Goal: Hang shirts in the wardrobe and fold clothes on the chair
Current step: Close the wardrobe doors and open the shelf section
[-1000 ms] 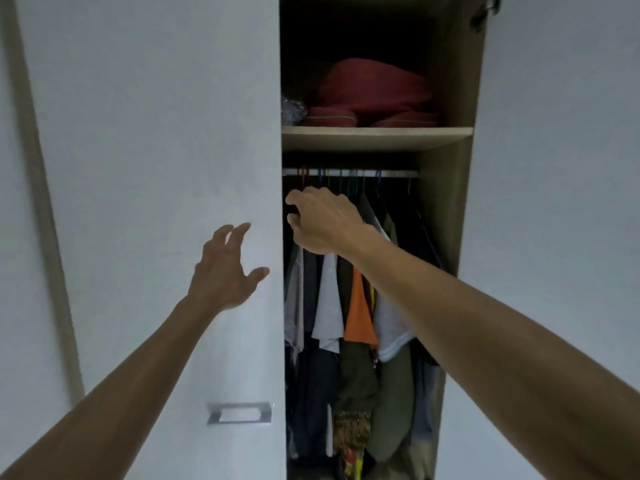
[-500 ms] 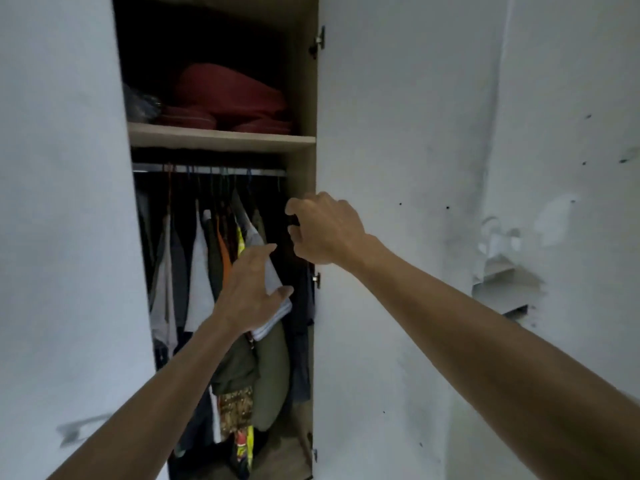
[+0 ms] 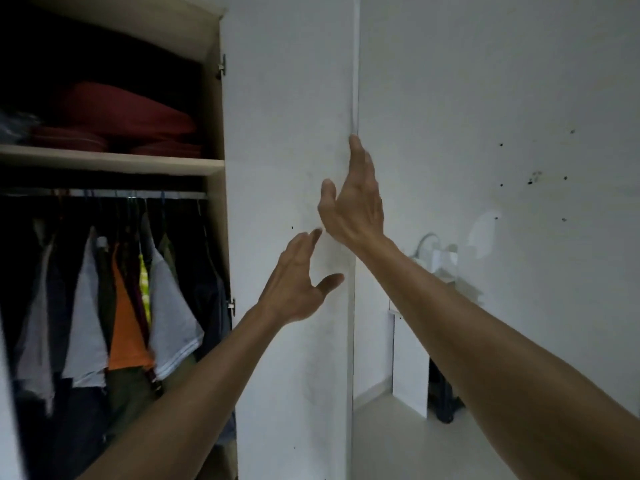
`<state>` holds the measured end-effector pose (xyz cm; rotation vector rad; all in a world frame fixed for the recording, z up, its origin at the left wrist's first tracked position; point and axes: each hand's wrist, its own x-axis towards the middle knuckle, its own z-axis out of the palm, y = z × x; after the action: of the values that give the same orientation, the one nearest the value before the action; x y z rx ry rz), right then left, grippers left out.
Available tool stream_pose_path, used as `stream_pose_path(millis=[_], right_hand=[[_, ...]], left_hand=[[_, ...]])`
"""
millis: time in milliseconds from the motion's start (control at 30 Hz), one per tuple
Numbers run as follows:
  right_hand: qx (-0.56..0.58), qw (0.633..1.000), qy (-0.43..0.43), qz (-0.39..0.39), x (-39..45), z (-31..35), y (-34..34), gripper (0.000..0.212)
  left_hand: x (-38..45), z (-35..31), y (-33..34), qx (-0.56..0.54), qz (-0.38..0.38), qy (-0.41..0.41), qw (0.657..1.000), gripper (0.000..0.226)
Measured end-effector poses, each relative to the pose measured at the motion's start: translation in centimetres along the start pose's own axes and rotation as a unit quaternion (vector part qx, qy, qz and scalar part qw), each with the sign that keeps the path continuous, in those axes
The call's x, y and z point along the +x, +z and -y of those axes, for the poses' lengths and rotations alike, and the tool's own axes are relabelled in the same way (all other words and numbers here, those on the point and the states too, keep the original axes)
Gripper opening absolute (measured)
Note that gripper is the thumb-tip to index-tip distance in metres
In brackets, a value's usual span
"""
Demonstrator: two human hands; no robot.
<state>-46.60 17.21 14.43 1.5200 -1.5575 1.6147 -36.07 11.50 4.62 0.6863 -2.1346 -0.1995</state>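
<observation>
The wardrobe stands open at the left, with shirts (image 3: 121, 306) in grey, orange, yellow and dark colours hanging from a metal rail (image 3: 104, 194). Its white right door (image 3: 287, 116) is swung open in the middle of the view. My right hand (image 3: 353, 202) has straight fingers laid along the door's outer edge. My left hand (image 3: 298, 278) hovers open in front of the door's inner face, fingers spread, holding nothing. No chair is in view.
A shelf (image 3: 110, 161) above the rail holds red folded items (image 3: 117, 123). To the right is a white wall (image 3: 502, 133) with dark marks, white objects (image 3: 436, 258) against it and a pale floor (image 3: 381, 438) below.
The view has swung right. My right hand left the clothes rail and now lies on the open door's edge. My left hand moved from the hanging shirts to in front of the door.
</observation>
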Motion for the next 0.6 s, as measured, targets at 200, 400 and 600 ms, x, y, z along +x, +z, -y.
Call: stream_pose_path(millis=[200, 400, 600], right_hand=[[0.208, 0.964, 0.162, -0.025, 0.8, -0.2, -1.2, 0.046], [0.428, 0.889, 0.160, 0.008, 1.0, 0.6, -0.2, 0.025], [0.406, 0.906, 0.047, 0.112, 0.5, 5.1, 4.7, 0.023]], left_hand=[[0.3, -1.3, 1.1, -0.008, -0.027, -0.012, 1.000, 0.090], [-1.2, -1.2, -1.4, -0.019, -0.130, -0.026, 0.991, 0.102], [-4.7, 1.9, -8.0, -0.012, -0.189, -0.020, 0.982, 0.081]])
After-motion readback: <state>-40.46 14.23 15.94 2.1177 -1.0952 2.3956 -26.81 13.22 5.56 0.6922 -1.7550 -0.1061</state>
